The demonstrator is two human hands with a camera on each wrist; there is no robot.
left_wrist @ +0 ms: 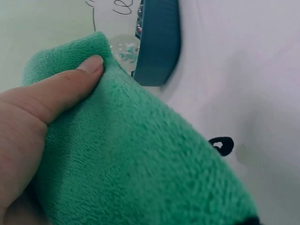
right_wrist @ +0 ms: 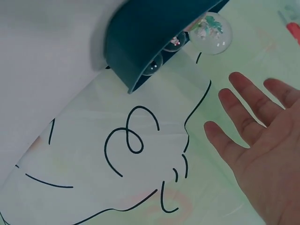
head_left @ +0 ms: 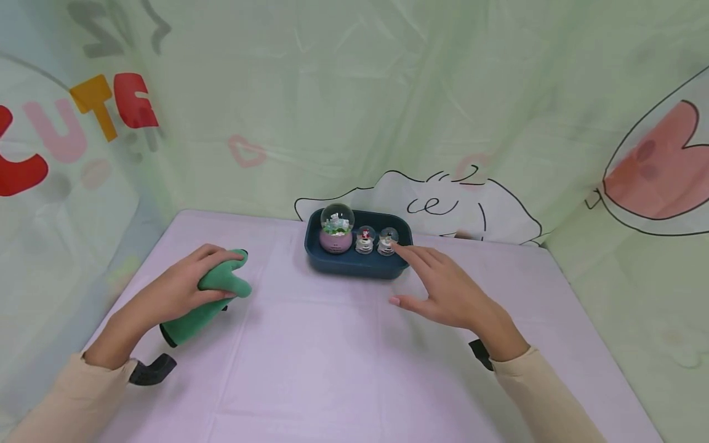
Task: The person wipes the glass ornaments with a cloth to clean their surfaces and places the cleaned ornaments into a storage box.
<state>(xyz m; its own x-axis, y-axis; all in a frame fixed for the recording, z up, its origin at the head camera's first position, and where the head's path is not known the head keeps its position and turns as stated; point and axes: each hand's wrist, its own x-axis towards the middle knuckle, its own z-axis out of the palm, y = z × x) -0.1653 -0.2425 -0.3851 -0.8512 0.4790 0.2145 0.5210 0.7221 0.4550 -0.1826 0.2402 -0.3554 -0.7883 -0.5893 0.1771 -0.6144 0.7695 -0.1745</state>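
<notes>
My left hand (head_left: 202, 280) grips a folded green cloth (head_left: 194, 320) with dark edging, above the left part of the table. In the left wrist view the thumb presses on the fuzzy cloth (left_wrist: 126, 140). My right hand (head_left: 448, 289) hovers with fingers extended near the right end of a dark blue tray (head_left: 354, 266), holding nothing. A large snow globe (head_left: 336, 229) with a pink base stands at the tray's left. Two small snow globes (head_left: 365, 240) with clear bases stand to its right. The right wrist view shows the spread fingers apart from the tray (right_wrist: 140, 37).
A pale lilac cloth covers the table (head_left: 310, 369). The tray sits near the table's back edge, against a light green printed curtain (head_left: 332, 92) that also encloses the sides. A small black loop (left_wrist: 221, 145) shows beside the cloth in the left wrist view.
</notes>
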